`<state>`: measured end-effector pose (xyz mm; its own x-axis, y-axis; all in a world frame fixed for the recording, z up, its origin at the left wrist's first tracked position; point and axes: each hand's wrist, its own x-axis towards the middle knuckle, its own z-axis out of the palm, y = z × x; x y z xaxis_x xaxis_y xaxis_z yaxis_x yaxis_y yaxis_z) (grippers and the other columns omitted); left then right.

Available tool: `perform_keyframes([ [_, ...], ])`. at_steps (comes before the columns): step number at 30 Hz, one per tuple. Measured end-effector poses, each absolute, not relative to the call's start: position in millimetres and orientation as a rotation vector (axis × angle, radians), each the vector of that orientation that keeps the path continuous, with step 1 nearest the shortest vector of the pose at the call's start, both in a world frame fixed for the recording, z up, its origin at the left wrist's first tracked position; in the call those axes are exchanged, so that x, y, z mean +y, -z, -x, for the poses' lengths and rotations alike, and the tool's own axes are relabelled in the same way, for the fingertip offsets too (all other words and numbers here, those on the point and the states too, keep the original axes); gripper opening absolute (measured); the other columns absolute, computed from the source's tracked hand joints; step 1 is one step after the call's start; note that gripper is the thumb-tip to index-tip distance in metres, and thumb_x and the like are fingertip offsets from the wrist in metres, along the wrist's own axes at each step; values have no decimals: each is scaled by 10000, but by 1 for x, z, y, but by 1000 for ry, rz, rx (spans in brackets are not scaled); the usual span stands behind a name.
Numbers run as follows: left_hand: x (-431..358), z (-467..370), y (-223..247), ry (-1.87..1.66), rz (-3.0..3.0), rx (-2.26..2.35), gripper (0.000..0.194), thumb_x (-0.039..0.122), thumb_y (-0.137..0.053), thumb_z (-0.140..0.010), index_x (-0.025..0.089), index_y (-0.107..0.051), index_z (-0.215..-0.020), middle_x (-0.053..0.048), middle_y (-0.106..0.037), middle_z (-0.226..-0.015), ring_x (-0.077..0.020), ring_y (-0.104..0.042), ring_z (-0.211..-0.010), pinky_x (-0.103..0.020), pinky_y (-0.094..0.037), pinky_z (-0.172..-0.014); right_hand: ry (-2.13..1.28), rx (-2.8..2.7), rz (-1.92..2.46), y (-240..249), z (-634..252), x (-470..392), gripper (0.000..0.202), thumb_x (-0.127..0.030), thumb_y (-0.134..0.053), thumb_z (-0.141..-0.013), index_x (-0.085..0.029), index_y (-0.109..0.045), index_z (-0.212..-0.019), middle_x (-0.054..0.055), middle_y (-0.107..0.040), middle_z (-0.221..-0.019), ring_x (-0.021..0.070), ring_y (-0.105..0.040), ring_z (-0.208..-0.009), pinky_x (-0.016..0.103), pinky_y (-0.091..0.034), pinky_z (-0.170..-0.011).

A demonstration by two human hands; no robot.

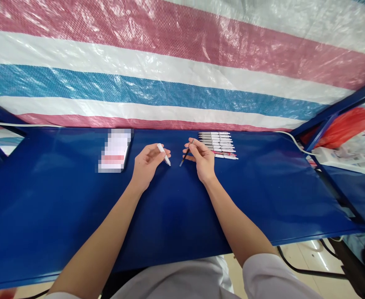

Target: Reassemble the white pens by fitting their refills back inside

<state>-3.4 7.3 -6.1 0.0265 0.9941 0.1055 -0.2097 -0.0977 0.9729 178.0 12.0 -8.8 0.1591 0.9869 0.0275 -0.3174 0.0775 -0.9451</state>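
Between the thumb and fingers of my left hand is a white pen barrel, tilted with its lower end toward the right. My right hand pinches a thin dark pen refill, which slants down to the left. A small gap lies between the barrel and the refill, both held just over the blue table. Beside my right hand, a row of several white and grey pens lies side by side. Nearest to me in that row is one with red parts.
A blurred white box stands left of my left hand. Striped plastic sheeting hangs behind the table. Blue frame posts rise at the sides. At the right are a white power strip and a red plastic bag.
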Motion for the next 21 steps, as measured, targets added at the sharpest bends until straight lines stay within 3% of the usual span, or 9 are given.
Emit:
perform_keyframes([
  [11,1,1,0,-1380,-1308,1029,291,305,-789,-756,195,-656,-991,-56,-752,-937,-216,-715,-892,-388,-571,-861,-1173,-849,1025,3,-176,8,343,-418,-766,-733,-235,-695,-1014,11,-734,-917,164,-727,-813,291,-618,-668],
  [21,0,-3,6,-1396,-1568,1048,108,274,-728,-806,225,-690,-895,-39,-722,-966,-214,-679,-974,-393,-515,-962,-1187,-845,1064,2,-177,8,371,-441,-770,-724,-235,-685,-1021,9,-732,-922,162,-729,-790,290,-625,-649],
])
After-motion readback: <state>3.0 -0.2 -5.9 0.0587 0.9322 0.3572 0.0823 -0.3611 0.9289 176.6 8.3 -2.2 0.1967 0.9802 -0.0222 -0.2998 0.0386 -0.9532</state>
